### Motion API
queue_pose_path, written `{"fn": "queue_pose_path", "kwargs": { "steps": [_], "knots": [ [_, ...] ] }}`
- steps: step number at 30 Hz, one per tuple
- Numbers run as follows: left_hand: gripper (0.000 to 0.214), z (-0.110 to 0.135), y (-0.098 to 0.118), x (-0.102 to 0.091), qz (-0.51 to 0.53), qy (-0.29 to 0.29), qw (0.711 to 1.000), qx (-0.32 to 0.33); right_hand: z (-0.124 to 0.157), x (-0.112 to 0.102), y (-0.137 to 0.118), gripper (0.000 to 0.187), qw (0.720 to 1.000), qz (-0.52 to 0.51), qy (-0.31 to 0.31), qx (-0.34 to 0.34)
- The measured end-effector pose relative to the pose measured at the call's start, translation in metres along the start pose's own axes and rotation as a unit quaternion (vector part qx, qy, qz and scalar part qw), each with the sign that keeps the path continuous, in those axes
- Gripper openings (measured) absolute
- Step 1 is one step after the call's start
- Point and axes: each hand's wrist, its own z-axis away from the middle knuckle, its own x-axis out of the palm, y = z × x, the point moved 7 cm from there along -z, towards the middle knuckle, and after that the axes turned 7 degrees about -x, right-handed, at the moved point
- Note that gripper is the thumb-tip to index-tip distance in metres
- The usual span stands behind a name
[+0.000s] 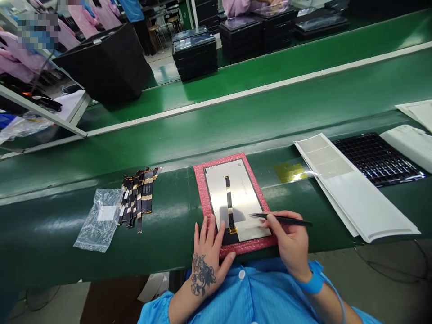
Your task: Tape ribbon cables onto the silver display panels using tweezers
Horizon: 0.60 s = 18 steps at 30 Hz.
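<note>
A silver display panel (245,193) lies back-up on a pink bubble-wrap pad (201,189) at the near edge of the green bench. A black and gold flex cable (230,204) runs down the panel's middle. My left hand (207,256) rests flat on the pad's near-left corner, fingers spread, fingertips touching the panel's edge. My right hand (290,243) holds black tweezers (280,219), tips pointing left over the panel's lower right part, just right of the cable's lower end.
A pile of several loose flex cables (138,195) and a clear plastic bag (99,218) lie to the left. To the right are white sheets (357,198), a black grid tray (374,157) and yellow tape (290,172). Beyond run green conveyor belts (236,121) with stacked black trays (195,54).
</note>
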Motion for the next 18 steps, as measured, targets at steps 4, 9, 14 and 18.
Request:
{"fn": "queue_pose_path", "kwargs": {
  "steps": [4,9,14,18],
  "knots": [
    [0.064,0.02,-0.032,-0.007,0.297,-0.014,0.933,-0.201,-0.01,-0.019,0.004,0.035,0.999,-0.008,0.03,-0.033],
    [0.058,0.01,-0.038,-0.005,0.627,-0.079,0.685,-0.363,0.003,0.001,0.02,0.033,0.997,0.004,-0.062,0.036],
    [0.06,-0.021,-0.023,-0.005,0.677,-0.114,0.608,-0.4,0.008,0.022,0.025,0.032,0.99,-0.049,-0.102,0.08],
    [0.05,-0.037,-0.062,-0.022,0.635,-0.05,0.64,-0.43,0.005,0.041,0.037,0.032,0.976,-0.081,-0.167,0.116]
  ]
}}
